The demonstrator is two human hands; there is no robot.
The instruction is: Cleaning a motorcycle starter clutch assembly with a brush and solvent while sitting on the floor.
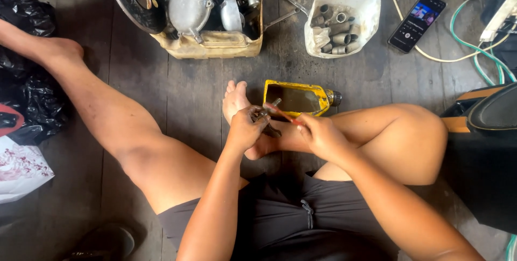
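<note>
I sit on a dark wooden floor with my legs spread. My left hand [246, 128] grips a small dark metal part [267, 111] over my right foot. My right hand [321, 136] holds a thin red-handled tool [282, 114] whose tip touches that part. Just beyond my hands lies a yellow oil bottle [297, 98] on its side, cut open along one face, with dark liquid inside.
A cut tan jerrycan [212, 44] full of metal engine parts stands ahead. To its right a cut white container [350, 2] holds several metal sleeves; a wrench [290, 0] lies between. A phone [417, 22] with lit screen, cables [474, 51], black bags [27, 86] at left.
</note>
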